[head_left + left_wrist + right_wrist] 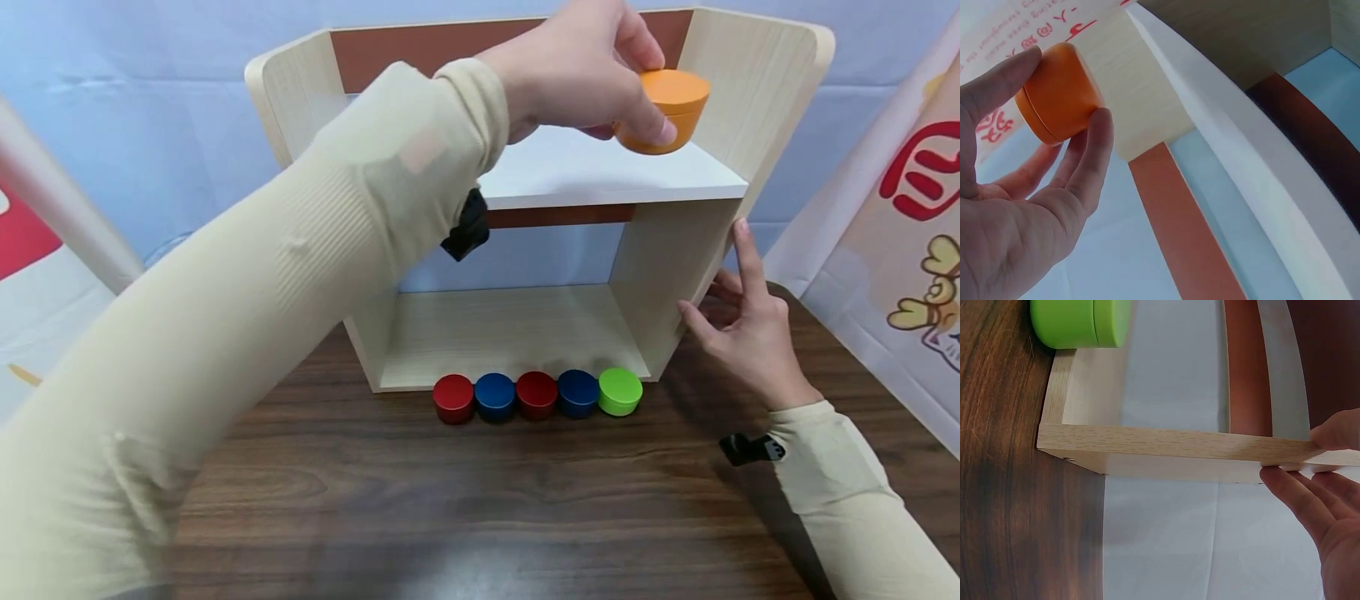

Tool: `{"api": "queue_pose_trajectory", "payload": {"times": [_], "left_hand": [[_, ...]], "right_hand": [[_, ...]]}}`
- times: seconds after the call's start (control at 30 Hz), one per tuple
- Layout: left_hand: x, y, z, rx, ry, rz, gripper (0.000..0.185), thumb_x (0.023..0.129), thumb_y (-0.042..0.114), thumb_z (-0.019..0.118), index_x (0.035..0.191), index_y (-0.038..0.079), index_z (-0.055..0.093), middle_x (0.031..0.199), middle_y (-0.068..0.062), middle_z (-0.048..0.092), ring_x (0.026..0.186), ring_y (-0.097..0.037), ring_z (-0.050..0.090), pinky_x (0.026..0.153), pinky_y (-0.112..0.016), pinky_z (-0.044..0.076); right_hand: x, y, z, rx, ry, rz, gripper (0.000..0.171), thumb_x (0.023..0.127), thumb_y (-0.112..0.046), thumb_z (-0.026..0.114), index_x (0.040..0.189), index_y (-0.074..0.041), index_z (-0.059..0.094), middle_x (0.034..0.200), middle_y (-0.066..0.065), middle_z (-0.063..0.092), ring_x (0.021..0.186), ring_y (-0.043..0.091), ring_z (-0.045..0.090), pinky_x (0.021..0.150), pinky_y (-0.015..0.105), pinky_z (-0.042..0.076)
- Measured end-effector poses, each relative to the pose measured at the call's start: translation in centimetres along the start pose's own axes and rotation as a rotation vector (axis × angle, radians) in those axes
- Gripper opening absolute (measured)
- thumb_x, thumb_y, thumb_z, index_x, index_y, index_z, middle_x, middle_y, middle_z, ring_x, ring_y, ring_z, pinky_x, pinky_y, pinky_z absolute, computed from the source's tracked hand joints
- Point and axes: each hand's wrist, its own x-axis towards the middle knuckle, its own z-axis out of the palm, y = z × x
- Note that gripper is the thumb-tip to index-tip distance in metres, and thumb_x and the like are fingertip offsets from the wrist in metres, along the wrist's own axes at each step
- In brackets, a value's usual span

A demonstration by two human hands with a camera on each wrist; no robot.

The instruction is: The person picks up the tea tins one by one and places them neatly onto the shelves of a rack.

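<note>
Head view shows the left hand (581, 71) raised at the upper shelf (600, 171) of a small wooden shelf unit (757, 83), its thumb and fingers curled round an orange tin (667, 112) and pinching it by its sides. That tin is held at the right end of the white shelf board, close to the unit's right side wall; whether its base touches the board cannot be told from here. Left wrist view gives the same grip from below: the left hand (1016, 206) has the orange tin (1060, 90) between the thumb above and the fingers (1094, 153) below, with the pale edge of the shelf board just beyond it. Lower down and to the right, the right hand (746, 325) lies with straight fingers against the outer face of the unit's right side wall, holding nothing; in the right wrist view its fingertips (1297, 487) touch the edge of that wooden panel (1172, 444). Below the left hand and to the left of the right hand, five small tins stand in a touching row on the dark wooden counter (465, 500) at the front edge of the unit: a red tin (453, 397), a blue tin (494, 396), a second red tin (536, 394), a second blue tin (577, 392) and a green tin (620, 391), the green one nearest the right hand.
</note>
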Motion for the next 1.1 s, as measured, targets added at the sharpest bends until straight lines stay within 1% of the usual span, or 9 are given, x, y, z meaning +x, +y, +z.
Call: {"api": "queue_pose_trajectory", "payload": {"times": [0.07, 0.13, 0.27, 0.5, 0.67, 0.8, 0.97, 1.1], "left_hand": [[0.4, 0.3, 0.3, 0.011, 0.000, -0.013, 0.058, 0.082, 0.024, 0.087, 0.127, 0.017, 0.052, 0.125, 0.002, 0.053, 0.106, -0.015, 0.058, 0.085, -0.018, 0.050], [0.9, 0.5, 0.4, 0.001, -0.003, -0.027, 0.057, 0.082, 0.023, 0.087, 0.126, 0.017, 0.051, 0.124, 0.002, 0.053, 0.106, -0.015, 0.059, 0.085, -0.018, 0.051], [1.8, 0.5, 0.9, -0.005, 0.001, -0.045, 0.057, 0.082, 0.022, 0.087, 0.125, 0.017, 0.050, 0.124, 0.002, 0.054, 0.105, -0.015, 0.059, 0.083, -0.018, 0.051], [2.2, 0.7, 2.0, 0.020, 0.008, -0.063, 0.051, 0.083, 0.021, 0.085, 0.122, 0.015, 0.052, 0.122, 0.003, 0.055, 0.104, -0.014, 0.058, 0.080, -0.020, 0.053], [2.9, 0.9, 2.8, 0.043, 0.002, -0.081, 0.048, 0.083, 0.021, 0.085, 0.118, 0.014, 0.053, 0.119, 0.003, 0.055, 0.100, -0.013, 0.057, 0.077, -0.020, 0.053], [3.4, 0.9, 2.9, 0.051, -0.003, -0.090, 0.045, 0.083, 0.021, 0.085, 0.116, 0.014, 0.054, 0.117, 0.003, 0.056, 0.098, -0.013, 0.057, 0.077, -0.020, 0.054], [3.8, 0.6, 3.0, 0.046, -0.010, -0.125, 0.042, 0.082, 0.019, 0.086, 0.112, 0.012, 0.057, 0.114, 0.002, 0.058, 0.094, -0.013, 0.057, 0.075, -0.021, 0.055], [3.9, 0.5, 3.1, 0.051, -0.010, -0.149, 0.040, 0.082, 0.018, 0.086, 0.111, 0.012, 0.059, 0.113, 0.002, 0.058, 0.091, -0.013, 0.056, 0.071, -0.021, 0.054]], "right_hand": [[0.0, 0.0, 0.0, 0.006, 0.001, 0.001, 0.115, 0.075, 0.019, 0.077, 0.162, -0.011, 0.008, 0.131, 0.035, 0.058, 0.105, -0.021, 0.052, 0.078, 0.005, 0.045], [-0.1, 0.0, 0.0, 0.002, 0.003, 0.000, 0.116, 0.074, 0.020, 0.077, 0.162, -0.011, 0.008, 0.131, 0.035, 0.058, 0.105, -0.021, 0.052, 0.078, 0.005, 0.045], [-0.1, -0.1, 0.0, -0.004, 0.000, -0.002, 0.116, 0.074, 0.020, 0.077, 0.162, -0.011, 0.008, 0.131, 0.035, 0.058, 0.106, -0.021, 0.051, 0.078, 0.005, 0.045], [-0.2, -0.2, -0.2, -0.019, -0.016, 0.013, 0.116, 0.076, 0.019, 0.077, 0.162, -0.012, 0.006, 0.133, 0.035, 0.057, 0.105, -0.024, 0.049, 0.078, 0.004, 0.044], [-0.2, -0.2, -0.1, -0.022, -0.017, 0.030, 0.116, 0.076, 0.018, 0.076, 0.163, -0.014, 0.006, 0.133, 0.034, 0.057, 0.105, -0.024, 0.048, 0.077, 0.004, 0.044], [-0.1, -0.2, 0.0, -0.016, -0.015, 0.028, 0.116, 0.076, 0.018, 0.076, 0.163, -0.014, 0.006, 0.133, 0.034, 0.058, 0.105, -0.024, 0.049, 0.077, 0.004, 0.044], [0.0, -0.3, 0.3, -0.019, -0.020, 0.024, 0.116, 0.076, 0.018, 0.076, 0.163, -0.014, 0.006, 0.132, 0.034, 0.058, 0.104, -0.024, 0.049, 0.077, 0.004, 0.044], [0.0, -0.3, 0.4, -0.018, -0.020, 0.027, 0.116, 0.076, 0.019, 0.076, 0.163, -0.014, 0.006, 0.132, 0.035, 0.058, 0.104, -0.024, 0.049, 0.077, 0.004, 0.044]]}}
